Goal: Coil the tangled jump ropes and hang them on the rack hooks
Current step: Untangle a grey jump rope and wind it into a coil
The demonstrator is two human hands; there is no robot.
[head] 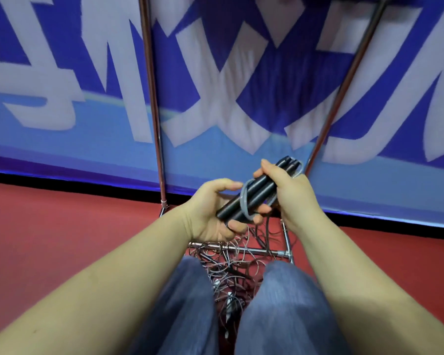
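Both hands grip a bundle of smooth black cylindrical jump-rope handles (256, 192): the left hand (210, 213) curls round the near end, the right hand (290, 190) round the far end. A thin grey cord (244, 201) loops the bundle, so coiling seems underway; next comes securing it and finding a hook, none visible. The tangled dark ropes (231, 272) lie below in the chrome wire rack base (256, 251), between blue-trousered knees.
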